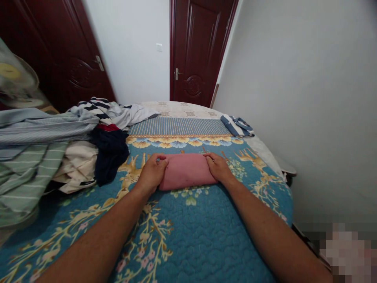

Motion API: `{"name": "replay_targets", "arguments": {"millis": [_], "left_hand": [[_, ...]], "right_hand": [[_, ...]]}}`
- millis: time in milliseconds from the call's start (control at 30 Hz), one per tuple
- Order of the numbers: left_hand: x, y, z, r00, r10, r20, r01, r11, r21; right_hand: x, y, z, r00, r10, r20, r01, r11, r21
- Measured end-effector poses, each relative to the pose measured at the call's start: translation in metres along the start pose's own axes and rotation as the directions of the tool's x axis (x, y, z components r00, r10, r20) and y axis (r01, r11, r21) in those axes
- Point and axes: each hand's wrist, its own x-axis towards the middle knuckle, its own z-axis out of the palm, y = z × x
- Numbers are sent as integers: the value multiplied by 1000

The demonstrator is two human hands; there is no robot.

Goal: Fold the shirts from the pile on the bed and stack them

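A pink folded cloth [188, 171], shaped into a flat rectangle, lies on the blue patterned bedspread [218, 224] in front of me. My left hand [153, 171] grips its left end, thumb on top and fingers curled round the edge. At the opposite end, my right hand [218, 168] holds the far right corner between thumb and fingers. Parts of the fingers of both hands are hidden by the cloth and the hands themselves. Whether the cloth is a garment cannot be told.
Loose clothes are heaped on the left, among them a green striped garment [29, 173] and a navy one [110, 153]. A folded blue and white garment [237, 125] lies at the far right edge. A fan [17, 78] stands left; a wall [309, 98] borders the right.
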Motion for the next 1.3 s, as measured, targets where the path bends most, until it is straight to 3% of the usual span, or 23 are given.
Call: {"name": "replay_targets", "arguments": {"millis": [100,300,600,800,967,1100,1200,1300], "left_hand": [[-1,-1,1,1000,-22,-18,22,999,33],[-5,-5,7,990,119,-81,-89,946,310],[-6,-4,6,985,72,-157,-3,916,402],[-10,-1,-2,982,103,-161,25,765,643],[-21,10,-5,963,170,-207,21,722,692],[-32,16,-7,988,86,-127,33,689,724],[-35,19,-4,996,67,-57,-9,715,699],[-34,20,0,994,76,-72,-25,841,541]], "right_hand": [[0,0,1,1000,-21,-9,21,1000,-2],[1,-1,1,1000,-13,-2,13,1000,-9],[6,-1,-4,1000,4,31,-4,1000,16],[3,-2,0,999,14,41,-12,998,-67],[0,0,1,999,-4,38,6,999,-45],[2,1,4,999,6,37,-5,999,-36],[3,1,7,999,33,24,-32,999,-37],[2,1,9,999,46,6,-46,998,-31]]}}
